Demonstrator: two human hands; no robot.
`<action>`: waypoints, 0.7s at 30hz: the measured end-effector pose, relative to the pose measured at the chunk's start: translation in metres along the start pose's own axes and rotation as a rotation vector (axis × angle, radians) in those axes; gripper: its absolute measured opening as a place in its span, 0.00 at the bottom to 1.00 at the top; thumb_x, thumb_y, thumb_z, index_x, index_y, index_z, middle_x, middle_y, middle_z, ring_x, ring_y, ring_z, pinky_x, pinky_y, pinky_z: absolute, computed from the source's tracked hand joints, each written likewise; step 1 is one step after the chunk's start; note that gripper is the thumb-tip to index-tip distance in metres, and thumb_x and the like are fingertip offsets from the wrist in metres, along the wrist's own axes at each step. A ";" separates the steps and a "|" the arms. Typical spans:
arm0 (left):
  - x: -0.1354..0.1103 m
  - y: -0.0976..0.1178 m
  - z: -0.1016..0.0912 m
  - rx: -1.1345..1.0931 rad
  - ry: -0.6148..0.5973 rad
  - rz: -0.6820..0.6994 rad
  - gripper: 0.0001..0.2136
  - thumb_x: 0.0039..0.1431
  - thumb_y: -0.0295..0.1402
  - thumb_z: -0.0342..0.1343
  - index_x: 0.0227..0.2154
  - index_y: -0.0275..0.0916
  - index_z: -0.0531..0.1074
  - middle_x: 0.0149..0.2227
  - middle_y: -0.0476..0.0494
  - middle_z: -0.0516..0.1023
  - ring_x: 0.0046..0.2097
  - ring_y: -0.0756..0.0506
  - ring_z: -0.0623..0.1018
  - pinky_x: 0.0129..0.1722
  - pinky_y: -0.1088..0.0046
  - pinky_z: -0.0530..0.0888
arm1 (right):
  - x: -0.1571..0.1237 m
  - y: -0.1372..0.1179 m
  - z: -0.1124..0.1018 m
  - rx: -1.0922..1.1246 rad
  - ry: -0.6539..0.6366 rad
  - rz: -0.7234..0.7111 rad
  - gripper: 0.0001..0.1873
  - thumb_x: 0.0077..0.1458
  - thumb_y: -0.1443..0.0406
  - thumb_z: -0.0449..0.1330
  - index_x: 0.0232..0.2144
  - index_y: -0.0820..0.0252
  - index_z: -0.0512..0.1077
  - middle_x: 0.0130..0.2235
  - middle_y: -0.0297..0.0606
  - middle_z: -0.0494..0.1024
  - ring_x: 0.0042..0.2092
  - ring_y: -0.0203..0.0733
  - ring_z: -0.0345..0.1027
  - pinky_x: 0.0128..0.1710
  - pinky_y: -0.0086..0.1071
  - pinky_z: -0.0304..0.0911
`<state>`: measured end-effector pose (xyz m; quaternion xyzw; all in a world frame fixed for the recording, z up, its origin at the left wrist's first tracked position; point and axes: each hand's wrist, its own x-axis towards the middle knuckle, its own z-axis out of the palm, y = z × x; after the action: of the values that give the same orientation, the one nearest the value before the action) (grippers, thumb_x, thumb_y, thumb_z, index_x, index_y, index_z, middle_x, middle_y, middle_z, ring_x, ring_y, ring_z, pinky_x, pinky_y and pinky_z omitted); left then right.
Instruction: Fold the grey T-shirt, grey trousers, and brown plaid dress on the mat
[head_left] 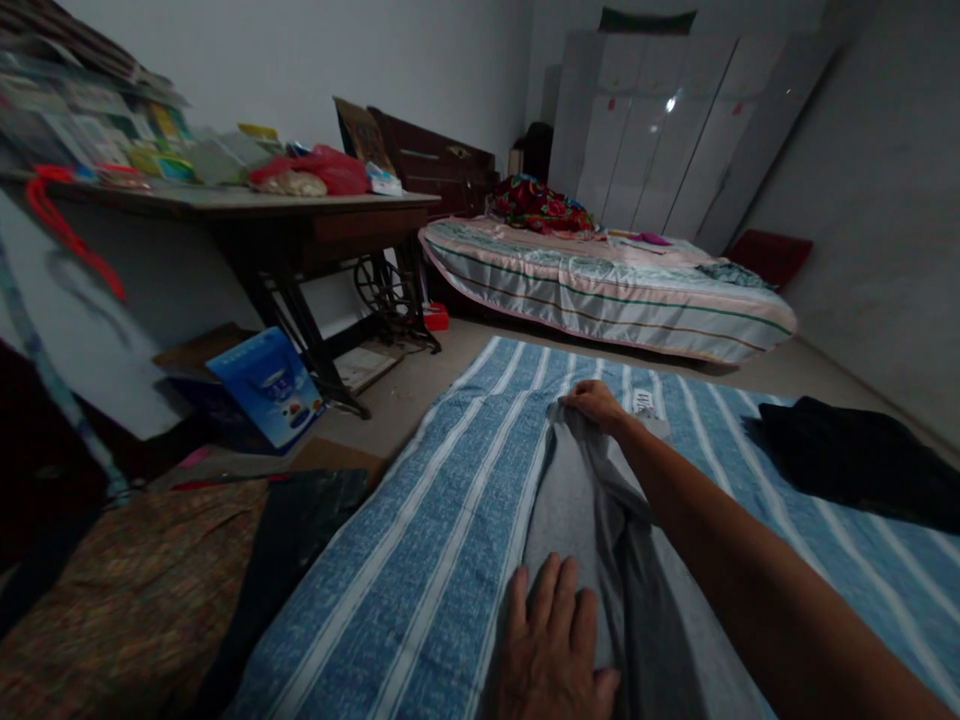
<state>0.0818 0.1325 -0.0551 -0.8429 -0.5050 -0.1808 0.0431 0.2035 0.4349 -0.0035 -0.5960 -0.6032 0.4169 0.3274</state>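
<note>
A grey garment lies partly folded on the blue-and-white striped sheet. It has loose creases and a darker fold running down its middle. My right hand reaches to its far end, with the fingers pinched on the cloth's edge. Closer to me, my left hand rests flat on the near part of the garment, fingers stretched out and slightly spread. Just right of my right hand, a pale patch with dark lettering shows. My right forearm covers part of the garment's right side.
Black folded cloth lies on the sheet at right. Left are a patterned cloth, a blue box and a sewing-machine table holding bags and containers. Beyond stand a bed and a white wardrobe.
</note>
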 end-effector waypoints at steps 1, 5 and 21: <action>0.000 0.001 0.000 -0.005 -0.003 0.018 0.27 0.59 0.54 0.50 0.52 0.39 0.69 0.58 0.32 0.71 0.58 0.33 0.70 0.53 0.47 0.67 | -0.001 0.001 -0.002 -0.004 -0.004 0.002 0.12 0.43 0.64 0.64 0.19 0.60 0.64 0.15 0.23 0.60 0.18 0.27 0.52 0.18 0.23 0.47; 0.001 0.001 -0.001 -0.012 -0.031 0.007 0.29 0.56 0.55 0.53 0.54 0.42 0.68 0.59 0.33 0.69 0.59 0.30 0.68 0.52 0.46 0.66 | -0.003 -0.002 -0.015 -0.028 -0.067 0.057 0.16 0.47 0.57 0.65 0.20 0.60 0.66 0.15 0.25 0.63 0.18 0.28 0.53 0.17 0.23 0.48; -0.006 -0.008 0.009 0.193 -0.027 0.018 0.29 0.51 0.48 0.57 0.57 0.48 0.66 0.61 0.38 0.66 0.59 0.31 0.67 0.52 0.50 0.63 | 0.000 -0.001 -0.021 0.130 -0.486 0.390 0.12 0.52 0.60 0.65 0.28 0.65 0.75 0.26 0.41 0.79 0.26 0.40 0.72 0.28 0.30 0.69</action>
<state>0.0741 0.1336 -0.0667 -0.8417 -0.5128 -0.1198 0.1189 0.2218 0.4373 0.0069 -0.5613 -0.5101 0.6396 0.1248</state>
